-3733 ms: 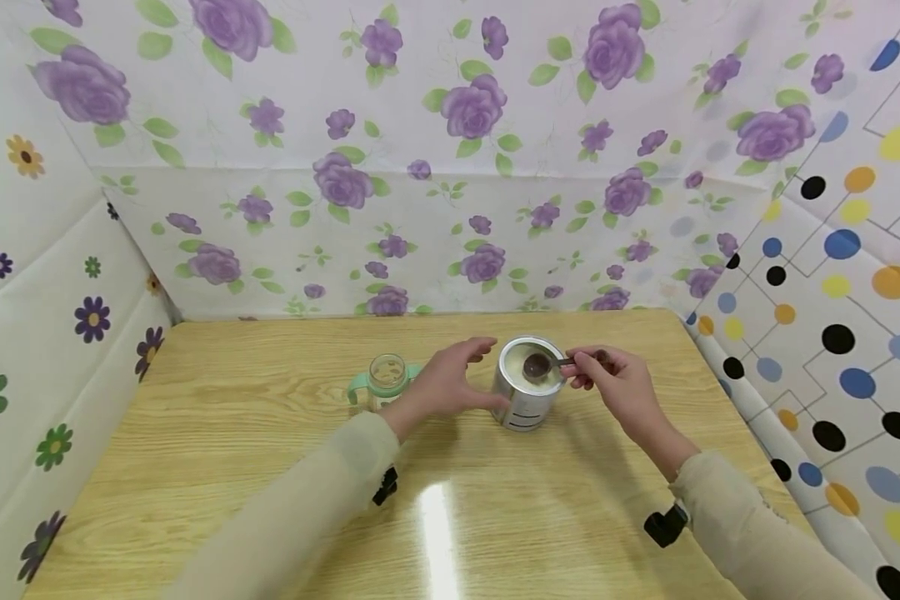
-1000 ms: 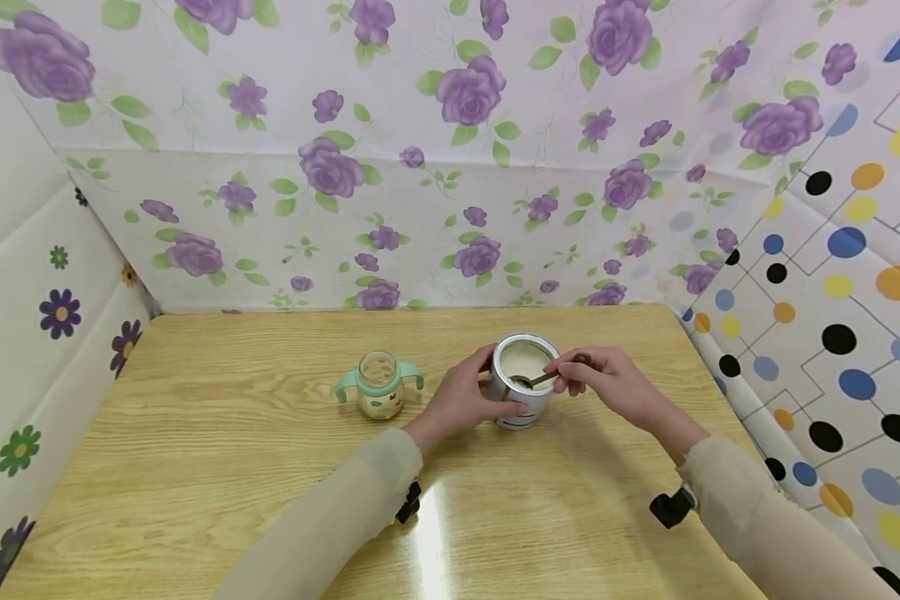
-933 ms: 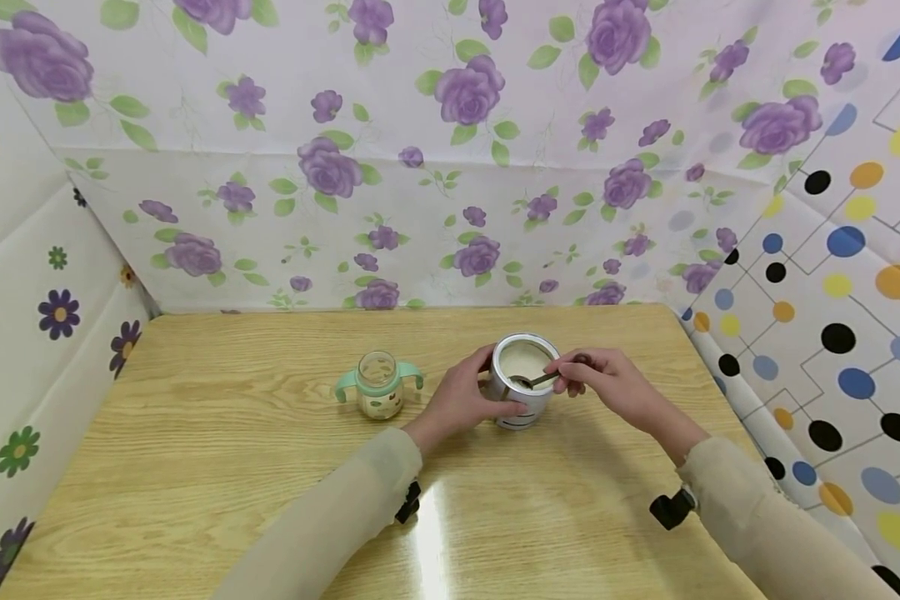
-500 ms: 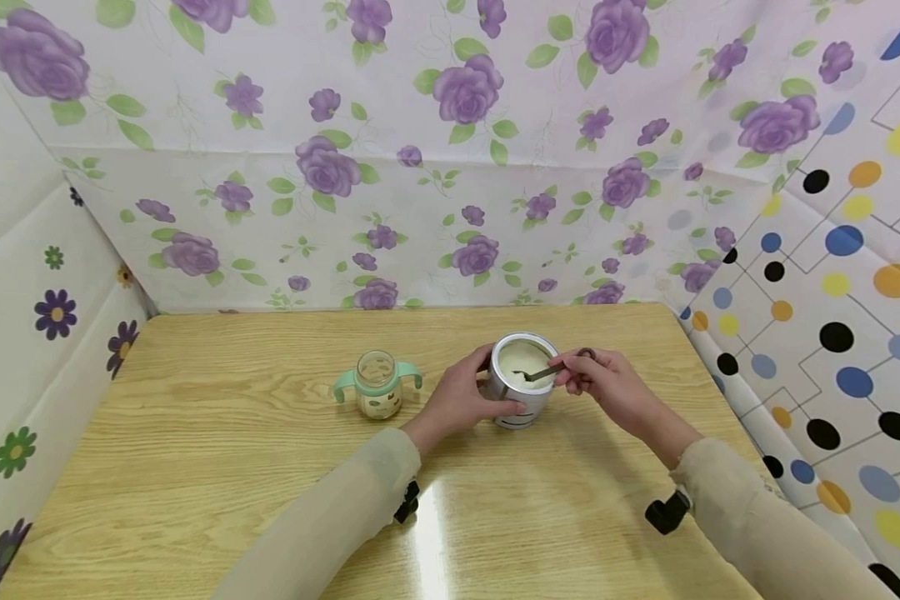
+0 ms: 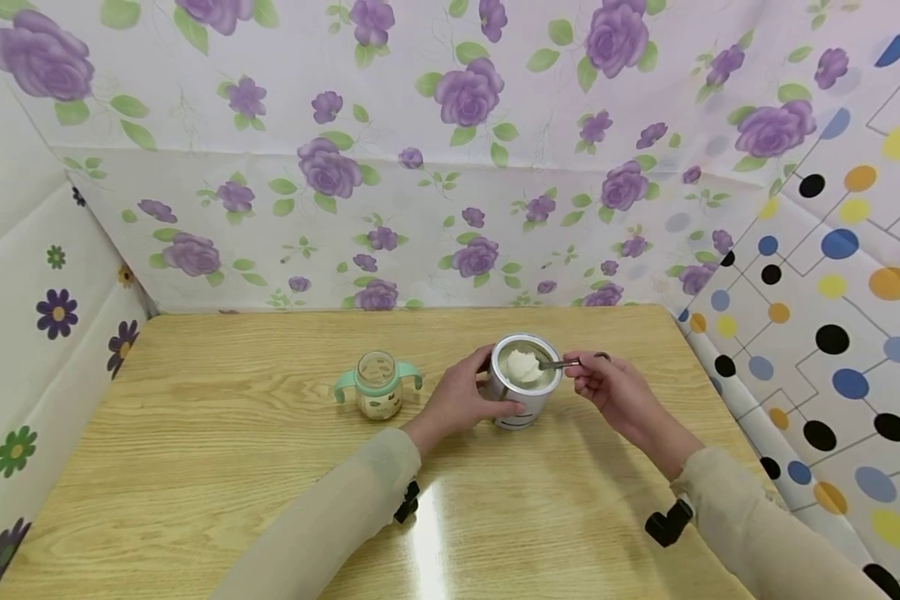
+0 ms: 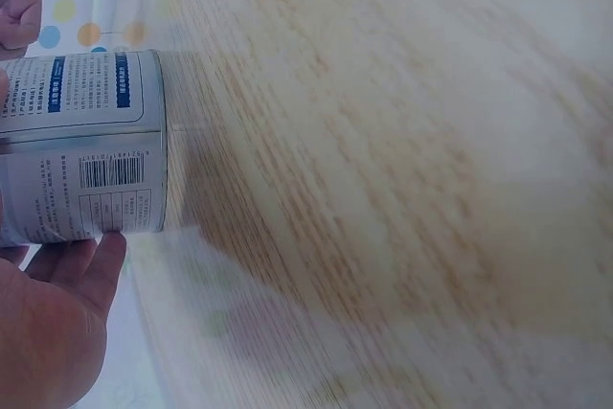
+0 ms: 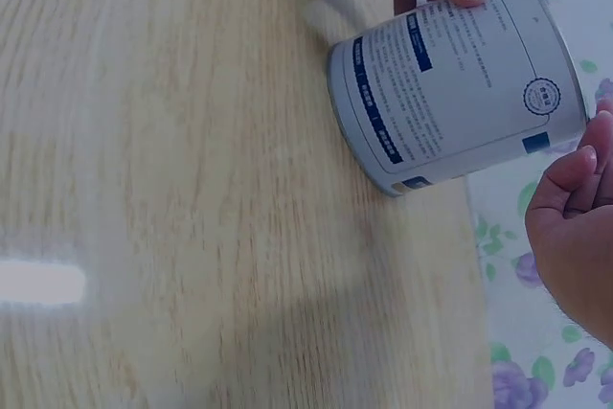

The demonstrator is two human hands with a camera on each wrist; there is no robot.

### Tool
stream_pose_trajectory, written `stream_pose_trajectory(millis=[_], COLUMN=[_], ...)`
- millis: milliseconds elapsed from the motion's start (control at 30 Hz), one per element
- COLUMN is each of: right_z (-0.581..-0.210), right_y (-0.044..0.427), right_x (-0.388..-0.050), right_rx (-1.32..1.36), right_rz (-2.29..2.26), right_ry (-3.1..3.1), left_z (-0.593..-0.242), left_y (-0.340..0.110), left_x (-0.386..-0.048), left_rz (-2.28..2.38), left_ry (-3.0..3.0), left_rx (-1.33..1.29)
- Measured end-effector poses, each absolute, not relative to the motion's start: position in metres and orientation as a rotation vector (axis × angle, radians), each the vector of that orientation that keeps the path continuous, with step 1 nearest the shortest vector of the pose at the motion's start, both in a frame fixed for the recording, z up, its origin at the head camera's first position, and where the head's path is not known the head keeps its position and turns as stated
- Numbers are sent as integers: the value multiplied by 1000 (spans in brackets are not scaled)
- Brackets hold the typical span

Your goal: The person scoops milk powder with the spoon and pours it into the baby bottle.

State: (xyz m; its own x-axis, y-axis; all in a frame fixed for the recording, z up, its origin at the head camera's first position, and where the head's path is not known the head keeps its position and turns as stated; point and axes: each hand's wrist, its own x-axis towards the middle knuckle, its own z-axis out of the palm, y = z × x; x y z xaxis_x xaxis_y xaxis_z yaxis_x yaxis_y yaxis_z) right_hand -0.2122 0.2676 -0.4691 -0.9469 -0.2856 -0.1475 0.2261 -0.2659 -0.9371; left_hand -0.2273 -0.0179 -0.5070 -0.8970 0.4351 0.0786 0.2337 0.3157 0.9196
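Observation:
A silver-rimmed can (image 5: 521, 417) of pale powder stands on the wooden table, its printed label facing the left wrist view. My left hand (image 5: 465, 398) holds the can from its left side, thumb across the front and fingers behind. Between thumb and fingers, my right hand (image 5: 615, 396) pinches the handle of a spoon (image 5: 558, 364). The spoon's bowl is inside the can's mouth, heaped with powder (image 5: 523, 367). In the right wrist view the right hand (image 7: 579, 227) is beside the can's rim, and the spoon is hidden there.
Left of the can stands a baby bottle (image 5: 378, 404) with a mint-green collar and two handles, open at the top and holding pale contents. The wooden table (image 5: 232, 433) meets a flowered cloth (image 5: 420, 225) at the back and a dotted cloth (image 5: 840, 333) on the right.
My left hand has come from beside the can to grip it. The spoon, held bare over the can earlier, dipped into the powder and has come up heaped.

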Motion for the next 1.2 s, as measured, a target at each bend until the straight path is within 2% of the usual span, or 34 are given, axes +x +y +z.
stream_pose_trajectory(millis=[867, 1200], right_z=[-474, -475], right_y=[267, 264], right_x=[-210, -211], right_rx=[-132, -39], right_rz=[-2321, -2377], right_ry=[1677, 1560], left_z=[-511, -514], left_y=[-17, -17], left_x=[-229, -229], left_rz=[1640, 1645], left_ry=[2381, 2380], left_rx=[595, 599])
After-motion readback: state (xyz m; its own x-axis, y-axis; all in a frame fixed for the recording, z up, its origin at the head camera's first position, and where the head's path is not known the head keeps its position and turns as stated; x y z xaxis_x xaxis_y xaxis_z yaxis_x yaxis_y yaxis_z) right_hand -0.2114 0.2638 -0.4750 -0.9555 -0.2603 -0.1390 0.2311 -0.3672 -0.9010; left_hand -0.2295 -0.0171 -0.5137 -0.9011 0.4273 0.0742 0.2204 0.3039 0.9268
